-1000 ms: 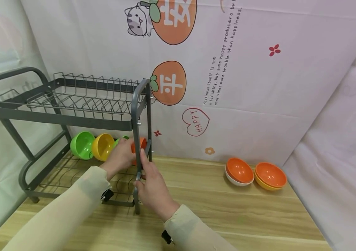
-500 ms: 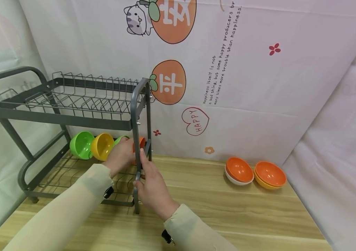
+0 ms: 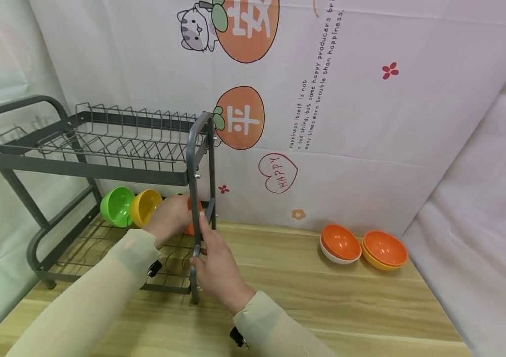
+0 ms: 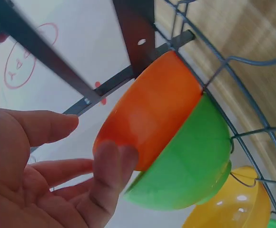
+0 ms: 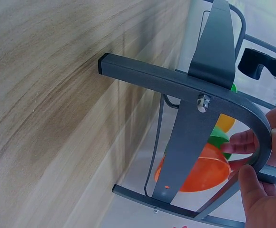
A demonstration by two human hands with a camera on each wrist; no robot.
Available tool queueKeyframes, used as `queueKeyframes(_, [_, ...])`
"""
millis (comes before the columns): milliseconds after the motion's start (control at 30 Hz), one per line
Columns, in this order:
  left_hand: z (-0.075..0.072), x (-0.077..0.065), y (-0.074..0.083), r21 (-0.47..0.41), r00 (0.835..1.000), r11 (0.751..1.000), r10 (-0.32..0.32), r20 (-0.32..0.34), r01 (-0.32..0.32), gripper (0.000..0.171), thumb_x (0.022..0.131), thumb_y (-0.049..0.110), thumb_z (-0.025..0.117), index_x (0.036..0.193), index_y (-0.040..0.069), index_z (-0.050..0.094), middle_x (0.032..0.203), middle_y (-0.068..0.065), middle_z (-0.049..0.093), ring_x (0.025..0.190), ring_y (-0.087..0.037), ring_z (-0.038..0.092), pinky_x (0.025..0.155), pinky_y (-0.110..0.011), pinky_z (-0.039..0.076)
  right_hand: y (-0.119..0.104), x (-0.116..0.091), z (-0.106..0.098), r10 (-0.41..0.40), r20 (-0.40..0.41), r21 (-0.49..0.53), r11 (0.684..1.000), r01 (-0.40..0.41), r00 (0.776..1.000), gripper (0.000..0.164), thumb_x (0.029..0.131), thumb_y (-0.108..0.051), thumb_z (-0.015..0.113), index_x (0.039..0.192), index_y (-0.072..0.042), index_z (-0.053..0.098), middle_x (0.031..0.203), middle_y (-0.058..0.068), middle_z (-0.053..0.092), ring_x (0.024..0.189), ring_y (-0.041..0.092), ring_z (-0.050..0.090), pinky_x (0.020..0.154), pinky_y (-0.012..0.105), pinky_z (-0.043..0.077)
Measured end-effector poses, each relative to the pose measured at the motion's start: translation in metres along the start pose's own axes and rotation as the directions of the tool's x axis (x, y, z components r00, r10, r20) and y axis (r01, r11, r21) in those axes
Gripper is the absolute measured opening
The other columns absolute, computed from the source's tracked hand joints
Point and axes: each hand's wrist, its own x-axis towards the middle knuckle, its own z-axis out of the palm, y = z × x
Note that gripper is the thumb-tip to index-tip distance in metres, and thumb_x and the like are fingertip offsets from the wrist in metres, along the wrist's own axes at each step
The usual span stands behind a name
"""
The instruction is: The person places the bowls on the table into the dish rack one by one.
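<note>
A dark grey two-tier dish rack [image 3: 92, 170] stands at left. On its lower tier a green bowl [image 3: 116, 207] and a yellow bowl [image 3: 145, 207] lean on their sides. Farther right an orange bowl [image 4: 152, 104] lies against another green bowl [image 4: 190, 156]. My left hand [image 3: 170, 218] reaches inside the lower tier; in the left wrist view its fingers are spread loosely, one fingertip at the orange bowl's edge, the thumb apart from it. My right hand [image 3: 217, 265] grips the rack's front right upright, hiding part of it.
On the wooden table [image 3: 280, 297] at right, an orange bowl [image 3: 341, 241] sits in a white bowl [image 3: 334, 258]. Beside them another orange bowl [image 3: 384, 247] rests in a yellow bowl [image 3: 375, 263]. A printed white cloth [image 3: 351, 124] hangs behind.
My left hand has shifted slightly and now covers most of the inner green bowl in the head view. The orange bowl there shows a little farther left. The right hand keeps its place.
</note>
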Motion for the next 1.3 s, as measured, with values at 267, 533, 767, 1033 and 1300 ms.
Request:
queueKeyframes(267, [-0.02, -0.005, -0.007, -0.077, 1.0, 0.997, -0.005, -0.01, 0.004, 0.047, 0.101, 0.024, 0.046, 0.14, -0.003, 0.052, 0.088, -0.015, 0.063, 0.051, -0.018, 0.046, 0.048, -0.029, 0.04, -0.003, 0.001, 0.001, 0.001, -0.007, -0.02, 1.0, -0.001, 1.0, 0.106, 0.088, 0.0, 0.074, 0.161, -0.029, 0.003, 0.146, 0.01, 0.043, 0.112, 0.018, 0.058, 0.088, 0.03, 0.054])
queueKeyframes(533, [-0.033, -0.041, -0.011, -0.35, 0.99, 0.931, -0.131, -0.059, 0.102, 0.059, 0.102, 0.032, 0.046, 0.154, 0.007, 0.037, 0.147, -0.021, 0.045, 0.102, -0.034, 0.063, 0.074, -0.043, 0.055, -0.006, -0.002, 0.001, 0.041, 0.012, -0.002, 0.999, -0.041, 0.999, 0.105, 0.09, -0.002, 0.073, 0.161, -0.032, 0.002, 0.146, 0.01, 0.042, 0.111, 0.02, 0.059, 0.089, 0.03, 0.054])
queueKeyframes(767, [-0.008, -0.098, 0.003, -0.325, 0.993, 0.939, -0.121, 0.001, 0.114, 0.071, 0.101, 0.043, 0.052, 0.156, 0.006, 0.028, 0.152, -0.028, 0.035, 0.13, -0.049, 0.043, 0.096, -0.067, 0.042, -0.008, -0.008, -0.003, 0.065, 0.035, -0.124, 0.99, -0.06, 0.997, 0.102, 0.092, -0.007, 0.072, 0.161, -0.028, 0.0, 0.146, 0.012, 0.045, 0.114, 0.021, 0.058, 0.092, 0.031, 0.052])
queueKeyframes(1033, [0.036, -0.145, 0.012, 0.011, 0.999, 1.0, -0.019, 0.044, 0.018, 0.079, 0.097, 0.047, 0.06, 0.154, 0.0, 0.033, 0.148, -0.037, 0.033, 0.131, -0.058, 0.034, 0.1, -0.073, 0.031, 0.004, -0.048, -0.031, 0.209, 0.152, -0.201, 0.963, -0.177, 0.966, 0.086, 0.089, -0.02, 0.074, 0.159, -0.014, 0.026, 0.153, 0.015, 0.039, 0.132, 0.034, 0.045, 0.105, 0.05, 0.041])
queueKeyframes(1300, [0.06, -0.168, 0.027, 0.239, 0.997, 0.971, 0.044, -0.066, -0.027, 0.081, 0.092, 0.051, 0.065, 0.15, 0.0, 0.042, 0.146, -0.035, 0.038, 0.13, -0.061, 0.032, 0.1, -0.073, 0.031, 0.03, -0.092, -0.073, 0.281, 0.09, -0.285, 0.927, -0.246, 0.956, 0.074, 0.087, -0.023, 0.076, 0.149, -0.002, 0.042, 0.139, 0.025, 0.049, 0.12, 0.043, 0.053, 0.098, 0.057, 0.045])
